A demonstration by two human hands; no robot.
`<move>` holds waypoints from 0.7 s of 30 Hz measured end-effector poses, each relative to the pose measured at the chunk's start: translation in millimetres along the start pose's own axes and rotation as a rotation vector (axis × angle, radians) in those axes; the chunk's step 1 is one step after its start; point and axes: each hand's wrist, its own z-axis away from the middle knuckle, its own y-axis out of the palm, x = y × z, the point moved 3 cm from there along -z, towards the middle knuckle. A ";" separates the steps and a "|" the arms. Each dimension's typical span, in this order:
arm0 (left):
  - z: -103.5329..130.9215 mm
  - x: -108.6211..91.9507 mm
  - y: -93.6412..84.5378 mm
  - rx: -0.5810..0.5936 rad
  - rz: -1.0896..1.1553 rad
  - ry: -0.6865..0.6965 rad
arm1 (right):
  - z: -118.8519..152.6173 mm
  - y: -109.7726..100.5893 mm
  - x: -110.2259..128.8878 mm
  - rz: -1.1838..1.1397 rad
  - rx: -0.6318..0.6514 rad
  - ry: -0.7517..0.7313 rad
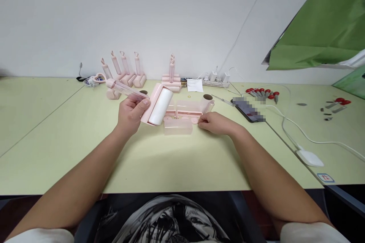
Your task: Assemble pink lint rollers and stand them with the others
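A pink lint roller (161, 106) with a white sticky roll is up off the table, its clear handle tilted to the left. My left hand (131, 113) is closed round that handle close to the roll. My right hand (214, 123) rests on the table with its fingers bent together at a small round pink disc (194, 120); whether they pinch it is hidden. Beside it lie an open pink roller housing (189, 114) and a clear pink cover (178, 127). Behind them stands a roll with a brown cardboard core (208, 97).
Several pink lint rollers (137, 64) stand upright along the wall, with more at the middle (171, 78). A power strip (216, 82), a white paper (195, 85) and a phone (247, 109) lie at the back right. Red-handled tools (262, 92) and a white cable (310, 138) are further right.
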 end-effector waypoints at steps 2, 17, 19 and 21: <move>-0.3 1.3 -0.6 -0.006 0.001 -0.003 | -2.0 0.5 -0.8 0.000 -0.011 -0.008; -0.7 4.3 -2.5 -0.001 0.002 -0.011 | 0.3 1.6 6.6 -0.083 -0.063 -0.088; -0.1 3.4 -0.5 0.012 -0.015 -0.018 | 4.3 1.3 15.1 -0.192 -0.112 -0.155; 2.9 1.4 4.4 0.031 -0.028 -0.034 | 9.2 2.8 26.1 -0.399 -0.169 -0.200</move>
